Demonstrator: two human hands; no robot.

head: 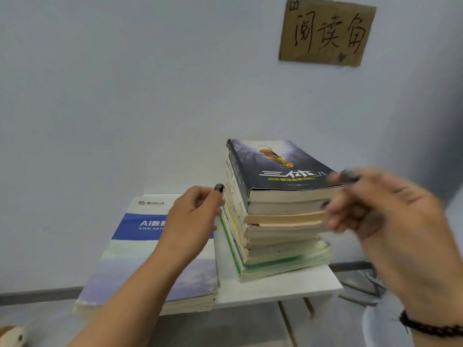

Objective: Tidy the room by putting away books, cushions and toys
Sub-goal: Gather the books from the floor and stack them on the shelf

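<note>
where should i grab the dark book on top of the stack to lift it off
Probably pinch the dark paperback at its near right corner, which overhangs the tall uneven book stack and leaves room for fingers beneath. Come from the right, where the right hand already is, thumb on the cover.

A small white table (280, 288) stands against the pale wall; on its right half sits a tall stack of books (278, 221), dark-covered paperback on top, green-edged ones at the bottom; on the left lies a low pile of blue-and-white booklets (130, 261), overhanging the near edge.
</note>
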